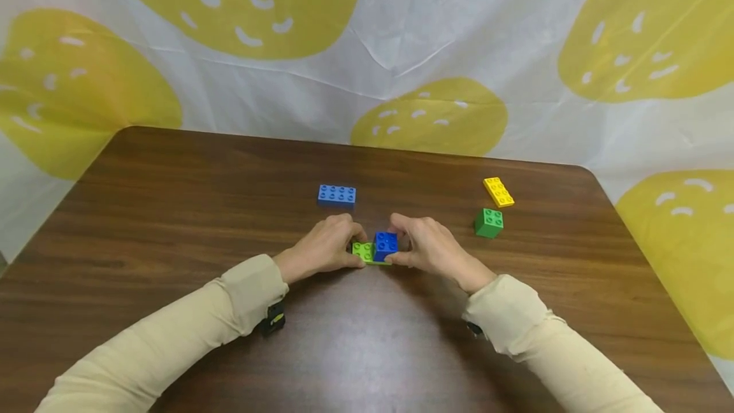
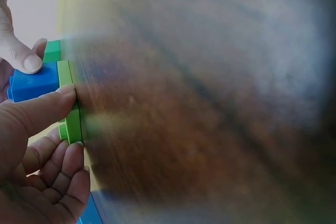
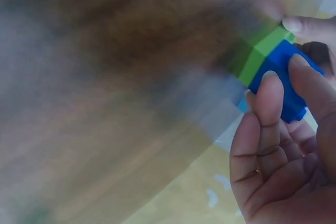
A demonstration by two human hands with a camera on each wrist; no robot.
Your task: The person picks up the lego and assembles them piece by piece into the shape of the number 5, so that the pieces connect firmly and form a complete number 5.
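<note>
Looking down from your head camera, your left hand (image 1: 323,248) pinches the light green plate (image 1: 363,251) and your right hand (image 1: 427,247) grips the blue brick (image 1: 385,244) sitting on that plate's right half, around the middle of the table (image 1: 172,209). A blue plate (image 1: 336,194) lies just behind your hands. Toward the right edge sit a yellow plate (image 1: 498,191) and a dark green brick (image 1: 489,222).

Left wrist view: your thumb (image 2: 39,109) presses the light green plate's (image 2: 71,106) edge, blue brick (image 2: 34,81) stuck to it.

Right wrist view: your curled fingers (image 3: 269,103) wrap the blue brick (image 3: 281,80), the light green plate (image 3: 262,53) against it; the rest is blurry.
</note>
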